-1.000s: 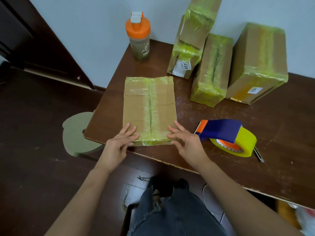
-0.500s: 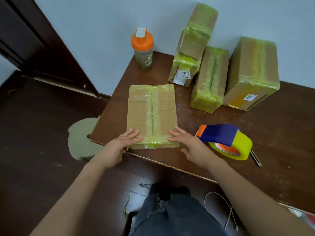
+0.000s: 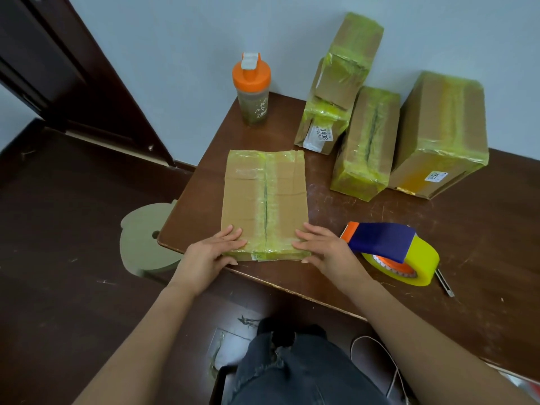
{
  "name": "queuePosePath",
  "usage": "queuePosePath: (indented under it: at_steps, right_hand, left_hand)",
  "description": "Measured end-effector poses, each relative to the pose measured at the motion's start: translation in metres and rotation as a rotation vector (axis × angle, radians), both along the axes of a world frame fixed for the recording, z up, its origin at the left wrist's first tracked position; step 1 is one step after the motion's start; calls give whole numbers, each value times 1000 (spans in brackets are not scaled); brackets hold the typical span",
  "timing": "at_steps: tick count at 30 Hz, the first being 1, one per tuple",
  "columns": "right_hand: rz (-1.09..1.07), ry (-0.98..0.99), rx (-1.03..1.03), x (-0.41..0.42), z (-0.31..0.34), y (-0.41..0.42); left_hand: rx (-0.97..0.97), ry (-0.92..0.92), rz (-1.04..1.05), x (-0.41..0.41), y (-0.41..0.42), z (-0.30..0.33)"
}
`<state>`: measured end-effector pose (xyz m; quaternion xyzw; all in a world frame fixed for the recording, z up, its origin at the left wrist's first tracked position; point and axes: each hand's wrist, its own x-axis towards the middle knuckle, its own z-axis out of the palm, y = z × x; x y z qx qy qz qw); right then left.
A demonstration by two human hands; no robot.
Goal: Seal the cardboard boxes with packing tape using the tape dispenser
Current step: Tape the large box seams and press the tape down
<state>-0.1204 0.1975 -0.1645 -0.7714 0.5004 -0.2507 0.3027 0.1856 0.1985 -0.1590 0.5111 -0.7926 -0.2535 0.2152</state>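
We look down on a dark brown wooden table (image 3: 438,252) where a flat cardboard box (image 3: 264,200) lies near the front left corner, its centre seam and both ends covered in yellowish-green packing tape. Our left hand (image 3: 209,254) rests on the near left corner of this box, fingers straight and spread flat on the top face, the thumb lying along the near edge; it grips nothing. Our right hand (image 3: 324,249) mirrors it at the near right corner, fingers extended and pressing flat on the taped end, thumb down by the near edge, also holding nothing. Just beside the right hand, to its right, the tape dispenser (image 3: 391,252) lies on the table untouched, with a blue body, an orange cutter end and a yellow tape roll. A thin utility knife (image 3: 445,286) lies next to the roll. Against the wall at the back stand three more taped boxes: a small box (image 3: 339,83) leaning upright, a middle box (image 3: 366,144) touching it, and a large box (image 3: 441,135) on the right. An orange-lidded shaker bottle (image 3: 252,90) stands at the table's back left corner.
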Motion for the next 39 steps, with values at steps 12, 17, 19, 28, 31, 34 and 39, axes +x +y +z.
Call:
queuePosePath:
  at_steps: [12, 17, 19, 28, 31, 34, 39]
  right_hand:
    - [-30, -62, 23, 6, -1, 9]
    - [16, 15, -43, 5, 2, 7]
    - [-19, 28, -56, 9, 2, 10]
    - [-41, -6, 3, 13, 0, 13]
    - [-119, 2, 33, 21, -1, 18]
    - [-125, 191, -168, 25, 9, 22]
    - [-59, 332, -366, 67, 15, 21]
  left_hand:
    - [56, -76, -179, 13, -3, 7]
    - [-88, -67, -122, 6, -1, 5]
    - [-104, -57, -87, 2, 2, 1]
    - [-136, -56, -21, -6, 1, 6]
    - [-125, -42, 42, -11, 6, 1]
    - [-119, -53, 30, -10, 11, 1]
    - [-258, -189, 21, -32, 20, 3]
